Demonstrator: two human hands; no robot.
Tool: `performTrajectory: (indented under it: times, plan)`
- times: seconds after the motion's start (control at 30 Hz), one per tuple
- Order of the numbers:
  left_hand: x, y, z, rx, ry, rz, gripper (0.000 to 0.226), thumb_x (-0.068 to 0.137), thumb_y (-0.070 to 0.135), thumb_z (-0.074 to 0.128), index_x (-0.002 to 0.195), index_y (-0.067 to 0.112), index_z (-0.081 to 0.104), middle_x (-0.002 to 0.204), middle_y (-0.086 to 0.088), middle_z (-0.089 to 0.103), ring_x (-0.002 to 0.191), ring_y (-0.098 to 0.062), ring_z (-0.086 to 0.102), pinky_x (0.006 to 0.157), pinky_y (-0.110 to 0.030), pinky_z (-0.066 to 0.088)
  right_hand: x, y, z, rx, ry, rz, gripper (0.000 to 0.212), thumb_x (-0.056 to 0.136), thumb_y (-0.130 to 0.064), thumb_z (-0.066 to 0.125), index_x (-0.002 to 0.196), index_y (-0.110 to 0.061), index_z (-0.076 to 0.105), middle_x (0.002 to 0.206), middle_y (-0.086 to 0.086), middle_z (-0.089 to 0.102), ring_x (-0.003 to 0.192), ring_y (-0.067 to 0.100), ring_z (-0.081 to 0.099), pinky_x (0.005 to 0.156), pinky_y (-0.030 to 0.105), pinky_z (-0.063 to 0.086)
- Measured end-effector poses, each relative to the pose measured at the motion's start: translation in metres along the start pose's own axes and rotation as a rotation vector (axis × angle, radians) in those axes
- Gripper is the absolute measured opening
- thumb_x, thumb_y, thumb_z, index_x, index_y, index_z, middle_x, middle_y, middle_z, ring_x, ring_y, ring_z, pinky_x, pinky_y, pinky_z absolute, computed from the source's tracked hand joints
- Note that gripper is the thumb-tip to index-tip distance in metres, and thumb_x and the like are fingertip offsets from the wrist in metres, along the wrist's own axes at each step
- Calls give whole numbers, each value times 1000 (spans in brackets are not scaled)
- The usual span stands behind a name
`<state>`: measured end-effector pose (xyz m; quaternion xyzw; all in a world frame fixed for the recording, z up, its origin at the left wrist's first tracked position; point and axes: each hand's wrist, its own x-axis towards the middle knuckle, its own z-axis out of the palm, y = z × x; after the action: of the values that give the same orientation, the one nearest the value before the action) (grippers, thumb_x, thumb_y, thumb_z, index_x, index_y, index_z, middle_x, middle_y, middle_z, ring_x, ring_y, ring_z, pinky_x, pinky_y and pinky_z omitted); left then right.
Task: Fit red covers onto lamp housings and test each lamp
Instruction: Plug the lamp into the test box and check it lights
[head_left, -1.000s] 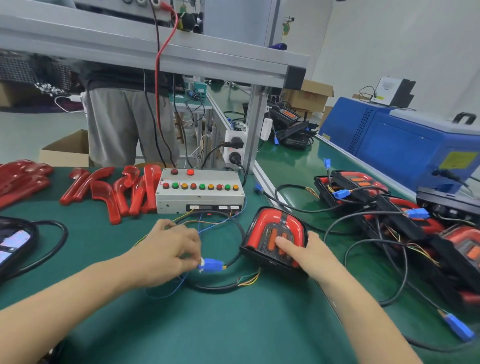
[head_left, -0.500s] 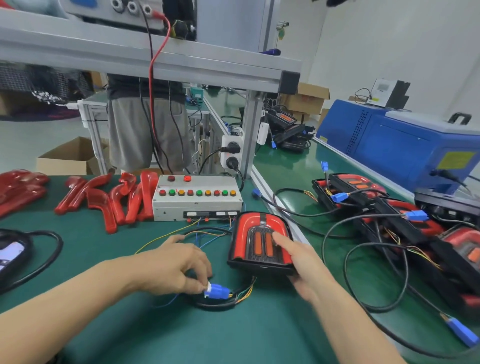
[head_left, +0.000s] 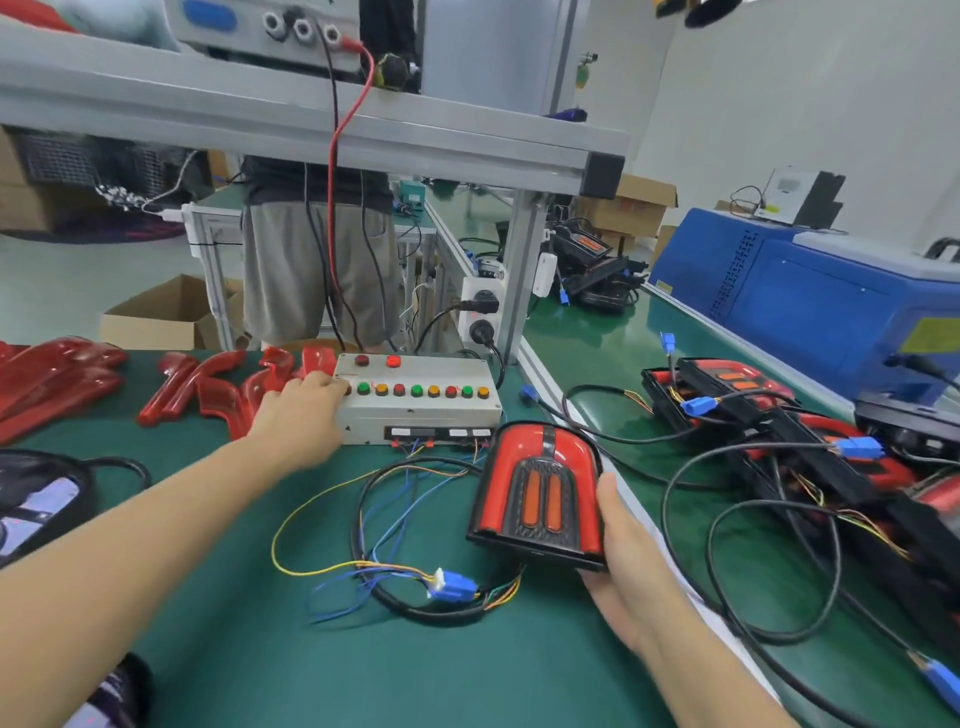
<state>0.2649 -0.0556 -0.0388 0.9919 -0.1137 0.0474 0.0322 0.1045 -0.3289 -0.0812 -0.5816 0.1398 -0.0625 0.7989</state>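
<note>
A lamp (head_left: 537, 488) with a red cover and black housing stands tilted up on the green table. My right hand (head_left: 621, 551) holds it by its lower right corner, fingers under the housing and thumb along its side. The lamp's blue connector (head_left: 453, 584) lies plugged into a white one on the table. My left hand (head_left: 301, 413) reaches to the left end of the white test box (head_left: 415, 410), fingertips at its leftmost button. Loose red covers (head_left: 208, 389) lie left of the box.
More lamps with black cables and blue plugs (head_left: 769, 431) are piled at the right. A blue machine (head_left: 831, 306) stands behind them. A black part (head_left: 31, 499) lies at the left edge. A person (head_left: 317, 249) stands beyond the table, behind an aluminium frame (head_left: 363, 135).
My left hand let go of the blue connector and moved up to the test box. My right hand shifted from the lamp's top to its lower right corner, and the lamp tilted upright.
</note>
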Motion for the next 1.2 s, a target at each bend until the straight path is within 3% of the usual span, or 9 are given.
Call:
performTrajectory:
  times: [0.13, 0.23, 0.57, 0.83, 0.97, 1.1, 1.2]
  plan:
    - [3, -1, 6, -20, 43, -17, 61, 85, 15, 54, 143, 19, 37, 145, -5, 37, 128, -29, 41, 103, -46, 33, -2, 9, -2, 0, -8, -40, 59, 84, -60, 37, 127, -25, 58, 115, -1, 72, 106, 14, 68, 85, 33, 51]
    - [5, 0, 5, -49, 41, -41, 60, 86, 14, 52, 144, 21, 38, 146, -3, 36, 130, -27, 40, 105, -45, 29, -2, 12, -4, 28, -18, -77, 55, 87, -58, 37, 127, -26, 56, 114, 2, 72, 106, 19, 68, 90, 40, 52]
    - [5, 8, -5, 158, 120, -47, 52, 87, 21, 51, 138, 32, 45, 137, -2, 43, 127, -24, 39, 106, -43, 25, -4, 11, -3, 22, -34, -71, 57, 87, -60, 36, 127, -24, 57, 111, 3, 73, 103, 20, 70, 91, 42, 53]
    - [-2, 13, -5, 168, 152, -93, 51, 85, 23, 51, 136, 30, 48, 140, -3, 40, 130, -26, 31, 109, -47, 19, -6, 12, -2, -19, -40, -95, 58, 87, -61, 35, 128, -26, 56, 113, 0, 72, 105, 18, 69, 82, 32, 56]
    - [-6, 53, 5, 40, 272, 3, 63, 86, 20, 47, 146, 23, 29, 155, -2, 20, 143, -22, 12, 114, -55, 4, -5, 13, -4, -24, -79, -94, 57, 87, -63, 32, 128, -32, 57, 118, -3, 71, 109, 13, 67, 81, 28, 53]
    - [3, 103, 19, -134, 122, 99, 59, 96, 38, 37, 150, 34, 15, 160, -3, 4, 146, -27, -4, 112, -59, -5, -6, 10, -3, -8, -123, -98, 44, 92, -58, 31, 111, -45, 69, 117, -4, 71, 108, 13, 67, 74, 20, 57]
    - [17, 116, 21, -128, 19, 85, 61, 94, 54, 36, 149, 40, 14, 160, -6, 1, 146, -33, -6, 110, -63, -8, -6, 10, -4, 38, -128, -87, 47, 92, -55, 33, 113, -35, 70, 116, 0, 71, 106, 16, 68, 71, 20, 57]
